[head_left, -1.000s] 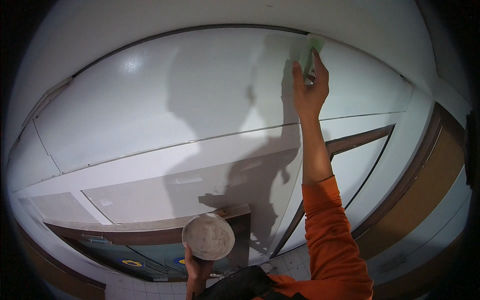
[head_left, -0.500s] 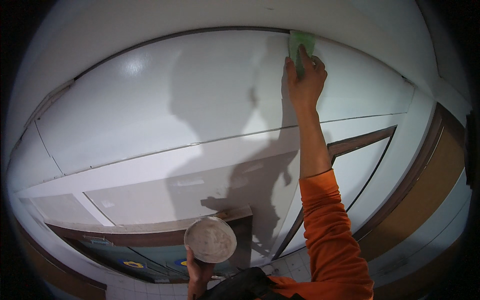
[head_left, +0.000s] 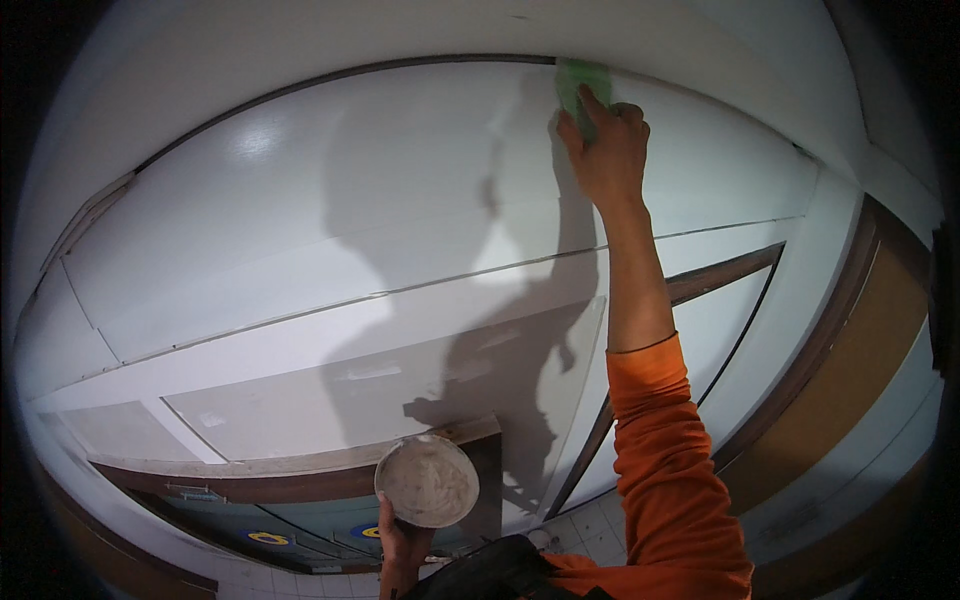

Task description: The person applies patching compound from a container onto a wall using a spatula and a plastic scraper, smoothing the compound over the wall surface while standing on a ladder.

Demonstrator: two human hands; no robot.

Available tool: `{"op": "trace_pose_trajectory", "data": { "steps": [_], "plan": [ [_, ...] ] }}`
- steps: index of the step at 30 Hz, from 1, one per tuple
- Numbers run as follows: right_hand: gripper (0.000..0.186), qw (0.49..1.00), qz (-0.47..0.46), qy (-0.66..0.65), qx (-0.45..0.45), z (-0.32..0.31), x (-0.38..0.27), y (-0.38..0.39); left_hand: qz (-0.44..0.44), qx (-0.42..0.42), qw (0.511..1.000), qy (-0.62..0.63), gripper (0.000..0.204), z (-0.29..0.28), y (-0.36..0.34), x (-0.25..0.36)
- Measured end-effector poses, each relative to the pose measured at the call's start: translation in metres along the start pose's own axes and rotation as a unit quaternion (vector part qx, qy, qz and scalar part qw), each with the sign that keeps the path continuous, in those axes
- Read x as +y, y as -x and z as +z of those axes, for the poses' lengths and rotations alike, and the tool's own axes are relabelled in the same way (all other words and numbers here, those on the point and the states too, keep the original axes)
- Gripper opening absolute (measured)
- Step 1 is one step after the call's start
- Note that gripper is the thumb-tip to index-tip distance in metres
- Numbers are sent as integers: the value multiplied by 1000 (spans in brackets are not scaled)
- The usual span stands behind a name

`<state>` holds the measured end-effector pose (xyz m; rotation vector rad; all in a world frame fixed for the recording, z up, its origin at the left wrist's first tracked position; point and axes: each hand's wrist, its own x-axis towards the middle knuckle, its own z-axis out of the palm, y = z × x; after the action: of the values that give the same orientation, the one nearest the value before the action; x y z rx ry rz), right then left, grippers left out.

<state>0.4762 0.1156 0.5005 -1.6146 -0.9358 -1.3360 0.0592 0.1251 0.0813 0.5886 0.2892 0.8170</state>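
Observation:
My right hand (head_left: pixel 612 150) reaches high, closed on a translucent green putty spreader (head_left: pixel 584 72), with the index finger laid along its face. The spreader presses against the top edge of a white wall panel (head_left: pixel 420 170), where the panel meets the ceiling. A dark gap (head_left: pixel 350 71) runs left from the spreader; to its right the joint looks pale. Low in front, my left hand (head_left: pixel 400 540) grips a round bowl (head_left: pixel 428 481) from below, thumb at its rim. Greyish-beige paste coats the inside of the bowl.
The ceiling (head_left: pixel 400 25) is close above. Below the panel are a brown-framed doorway (head_left: pixel 270 488) with bluish glass and a white triangular panel with brown trim (head_left: pixel 725 275). A brown door frame (head_left: pixel 800 400) stands at right. Floor tiles (head_left: pixel 590 530) show far down.
The view has shifted slightly, so the wall appears a little further left. The green spreader sits slightly further left in the picture, still at the joint. Both hands keep their holds.

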Motion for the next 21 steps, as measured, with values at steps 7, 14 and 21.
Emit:
{"op": "trace_pose_trajectory", "data": {
  "steps": [7,14,21],
  "plan": [
    [55,997,-6,22,-78,-17,-5,-12,-7,-12,1000,13,83,-6,-4,-3],
    [53,986,-61,-40,-150,-48,-10,-5,-11,-22,1000,5,83,0,-1,3],
    [56,978,126,-144,-84,-71,7,-9,-5,-32,999,5,83,-6,2,-1]
  ]
}}
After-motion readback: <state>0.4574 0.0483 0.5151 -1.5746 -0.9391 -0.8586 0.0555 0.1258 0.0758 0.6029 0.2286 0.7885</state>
